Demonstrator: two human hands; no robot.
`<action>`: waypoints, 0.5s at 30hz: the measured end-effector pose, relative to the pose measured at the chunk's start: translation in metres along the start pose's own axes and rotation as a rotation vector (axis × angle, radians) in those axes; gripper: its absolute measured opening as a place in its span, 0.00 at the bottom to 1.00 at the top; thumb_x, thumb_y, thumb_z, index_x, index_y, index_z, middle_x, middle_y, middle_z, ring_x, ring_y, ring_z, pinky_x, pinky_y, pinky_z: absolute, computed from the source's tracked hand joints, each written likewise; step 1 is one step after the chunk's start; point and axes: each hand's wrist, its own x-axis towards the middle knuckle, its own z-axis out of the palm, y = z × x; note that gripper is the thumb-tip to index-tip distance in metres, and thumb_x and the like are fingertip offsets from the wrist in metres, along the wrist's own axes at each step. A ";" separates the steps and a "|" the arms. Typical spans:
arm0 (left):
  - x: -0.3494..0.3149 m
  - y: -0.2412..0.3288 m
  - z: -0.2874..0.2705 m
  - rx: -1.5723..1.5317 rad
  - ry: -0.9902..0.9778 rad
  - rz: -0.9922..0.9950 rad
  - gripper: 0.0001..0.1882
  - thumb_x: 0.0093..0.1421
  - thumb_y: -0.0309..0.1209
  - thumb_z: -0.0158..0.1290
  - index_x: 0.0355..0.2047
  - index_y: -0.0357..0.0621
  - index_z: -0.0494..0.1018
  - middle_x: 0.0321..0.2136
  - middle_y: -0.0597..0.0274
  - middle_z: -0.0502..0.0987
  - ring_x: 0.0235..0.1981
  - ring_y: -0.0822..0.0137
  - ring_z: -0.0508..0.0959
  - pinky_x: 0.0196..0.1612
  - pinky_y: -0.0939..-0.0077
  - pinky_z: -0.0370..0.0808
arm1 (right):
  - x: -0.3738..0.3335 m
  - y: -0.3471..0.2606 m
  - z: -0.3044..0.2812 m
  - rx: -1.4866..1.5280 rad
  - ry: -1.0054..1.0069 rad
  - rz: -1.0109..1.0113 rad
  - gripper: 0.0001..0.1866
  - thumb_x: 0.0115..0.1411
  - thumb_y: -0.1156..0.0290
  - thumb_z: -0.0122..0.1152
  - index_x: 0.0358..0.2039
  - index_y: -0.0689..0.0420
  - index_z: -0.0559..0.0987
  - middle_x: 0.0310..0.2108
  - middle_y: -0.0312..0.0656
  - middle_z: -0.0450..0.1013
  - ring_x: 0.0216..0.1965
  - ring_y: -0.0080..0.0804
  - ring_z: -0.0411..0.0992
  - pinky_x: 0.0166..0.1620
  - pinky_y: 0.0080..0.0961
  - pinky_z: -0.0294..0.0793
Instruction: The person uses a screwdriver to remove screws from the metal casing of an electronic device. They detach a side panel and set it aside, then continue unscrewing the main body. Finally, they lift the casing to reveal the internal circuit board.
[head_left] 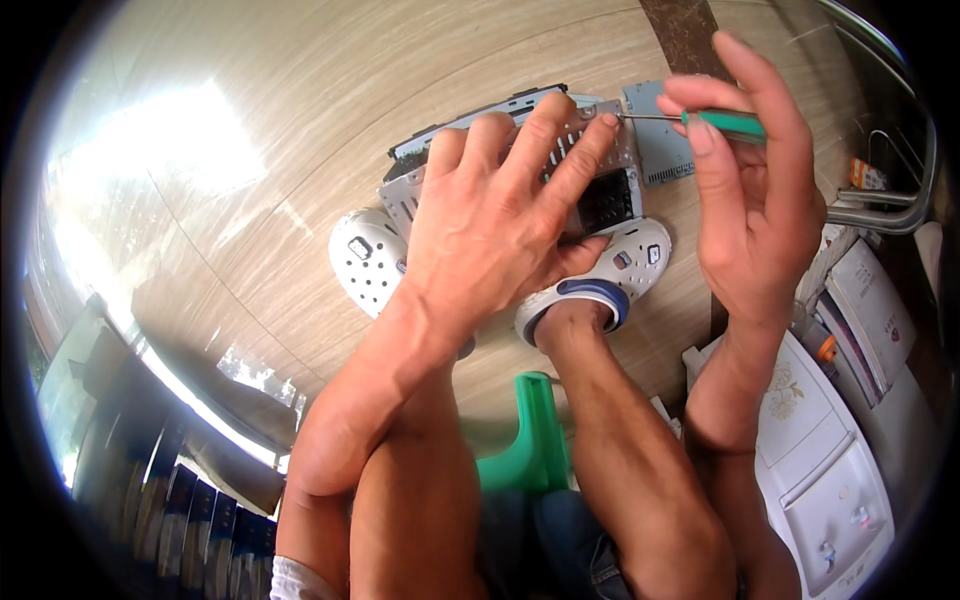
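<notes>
A metal-cased electronics unit (400, 198) with slotted plates and a dark opening stands on the floor between my feet. My left hand (495, 195) spans its top with fingers spread, thumb on the near side, holding it. The index fingertip presses by the unit's right corner. My right hand (755, 190) pinches the green handle of a thin screwdriver (738, 125) between thumb and fingers, other fingers raised. Its shaft points left, the tip meeting the corner beside my left index finger. My left palm hides much of the unit.
A flat grey metal cover plate (655, 135) lies right of the unit. White clogs (362, 262) on my feet flank the unit's near side. A green plastic stool (540, 430) is beneath me. At right stand a white drawer cabinet (815, 450) and a metal tube frame (880, 212).
</notes>
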 end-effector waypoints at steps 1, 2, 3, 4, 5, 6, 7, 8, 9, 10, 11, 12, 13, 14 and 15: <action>0.001 0.001 0.000 0.002 -0.006 -0.003 0.44 0.42 0.48 0.66 0.63 0.61 0.70 0.55 0.61 0.70 0.42 0.56 0.73 0.43 0.61 0.69 | -0.003 0.007 -0.006 -0.083 -0.020 0.013 0.21 0.67 0.79 0.56 0.61 0.62 0.70 0.46 0.49 0.79 0.44 0.30 0.79 0.48 0.25 0.79; 0.001 0.002 0.000 0.001 -0.006 -0.001 0.44 0.42 0.48 0.66 0.63 0.61 0.70 0.55 0.61 0.70 0.42 0.56 0.73 0.43 0.61 0.69 | -0.005 0.010 -0.008 -0.124 -0.030 0.021 0.22 0.68 0.80 0.54 0.62 0.63 0.68 0.47 0.50 0.78 0.45 0.32 0.79 0.49 0.26 0.79; 0.002 0.003 0.000 0.001 -0.009 -0.004 0.44 0.42 0.48 0.66 0.63 0.61 0.70 0.55 0.61 0.70 0.42 0.56 0.73 0.43 0.61 0.69 | -0.006 0.013 -0.010 -0.167 -0.040 0.028 0.23 0.68 0.81 0.52 0.63 0.63 0.66 0.49 0.52 0.78 0.46 0.34 0.79 0.50 0.27 0.78; 0.002 0.003 0.000 0.002 -0.012 -0.007 0.44 0.42 0.48 0.66 0.63 0.61 0.70 0.54 0.62 0.70 0.42 0.56 0.73 0.43 0.61 0.69 | -0.006 0.014 -0.010 -0.141 -0.038 0.052 0.22 0.68 0.82 0.52 0.63 0.64 0.67 0.49 0.52 0.77 0.46 0.34 0.79 0.51 0.27 0.78; 0.003 0.003 0.000 0.002 -0.012 -0.005 0.44 0.42 0.48 0.66 0.63 0.61 0.70 0.54 0.62 0.70 0.42 0.56 0.73 0.43 0.61 0.69 | -0.005 0.014 -0.007 -0.127 -0.037 0.065 0.22 0.68 0.82 0.52 0.63 0.64 0.67 0.50 0.52 0.77 0.46 0.33 0.79 0.51 0.27 0.78; 0.003 0.003 0.001 0.003 -0.008 -0.004 0.44 0.42 0.48 0.66 0.63 0.61 0.70 0.54 0.62 0.70 0.42 0.56 0.73 0.43 0.61 0.69 | -0.004 0.014 -0.004 -0.116 -0.035 0.077 0.22 0.68 0.82 0.52 0.62 0.64 0.67 0.50 0.53 0.77 0.46 0.33 0.79 0.51 0.27 0.78; 0.003 0.002 0.000 0.007 -0.005 -0.004 0.44 0.42 0.48 0.66 0.63 0.61 0.70 0.54 0.62 0.70 0.42 0.56 0.73 0.43 0.62 0.69 | -0.002 0.010 0.007 0.155 0.080 0.021 0.21 0.67 0.80 0.56 0.60 0.62 0.70 0.48 0.49 0.78 0.44 0.30 0.79 0.48 0.25 0.79; 0.003 0.002 0.000 0.010 -0.005 -0.004 0.44 0.42 0.48 0.66 0.63 0.61 0.70 0.54 0.62 0.70 0.42 0.56 0.73 0.43 0.62 0.69 | -0.001 0.011 0.008 0.292 0.141 -0.005 0.21 0.66 0.79 0.58 0.59 0.61 0.72 0.47 0.47 0.79 0.43 0.28 0.79 0.47 0.24 0.80; 0.003 0.001 -0.001 0.018 -0.002 -0.006 0.44 0.42 0.48 0.66 0.63 0.61 0.70 0.54 0.62 0.70 0.42 0.56 0.73 0.43 0.62 0.69 | -0.001 0.012 0.008 0.427 0.198 -0.038 0.20 0.65 0.78 0.61 0.58 0.60 0.74 0.46 0.45 0.79 0.42 0.27 0.79 0.45 0.23 0.80; 0.003 0.002 0.000 0.021 0.004 -0.005 0.44 0.42 0.48 0.66 0.63 0.61 0.70 0.54 0.62 0.70 0.42 0.57 0.73 0.42 0.62 0.69 | -0.001 0.019 -0.003 0.315 0.058 -0.065 0.20 0.65 0.78 0.61 0.58 0.60 0.74 0.47 0.45 0.79 0.42 0.27 0.80 0.45 0.23 0.80; 0.004 0.002 0.000 0.019 0.007 -0.002 0.44 0.42 0.48 0.66 0.63 0.61 0.70 0.54 0.62 0.70 0.42 0.57 0.73 0.42 0.62 0.69 | -0.003 0.021 -0.007 0.256 -0.011 -0.078 0.20 0.65 0.78 0.61 0.57 0.60 0.74 0.47 0.45 0.79 0.43 0.28 0.80 0.45 0.23 0.80; 0.004 0.002 0.001 0.008 0.006 0.000 0.44 0.42 0.48 0.66 0.63 0.61 0.70 0.54 0.63 0.70 0.42 0.57 0.73 0.42 0.62 0.69 | -0.003 0.021 -0.011 0.196 -0.079 -0.092 0.20 0.65 0.78 0.61 0.57 0.60 0.74 0.47 0.45 0.79 0.43 0.28 0.80 0.46 0.24 0.80; 0.002 0.001 0.001 0.006 -0.002 -0.004 0.44 0.42 0.48 0.66 0.63 0.61 0.70 0.54 0.63 0.70 0.42 0.57 0.73 0.42 0.62 0.68 | -0.004 0.013 -0.009 0.020 -0.065 -0.034 0.21 0.66 0.81 0.57 0.59 0.62 0.71 0.48 0.48 0.78 0.45 0.32 0.79 0.48 0.25 0.79; 0.000 0.000 0.001 0.013 -0.004 -0.006 0.44 0.42 0.48 0.66 0.63 0.61 0.70 0.54 0.63 0.70 0.42 0.57 0.73 0.42 0.62 0.68 | -0.005 0.012 -0.007 -0.064 -0.055 -0.005 0.21 0.66 0.82 0.55 0.60 0.62 0.70 0.49 0.49 0.78 0.46 0.34 0.79 0.49 0.26 0.79; -0.003 -0.001 0.002 0.016 -0.006 -0.009 0.44 0.42 0.48 0.66 0.63 0.61 0.70 0.54 0.63 0.70 0.42 0.57 0.73 0.42 0.62 0.69 | -0.006 0.011 -0.005 -0.147 -0.049 0.025 0.22 0.66 0.84 0.53 0.61 0.63 0.69 0.49 0.50 0.78 0.47 0.36 0.79 0.50 0.27 0.78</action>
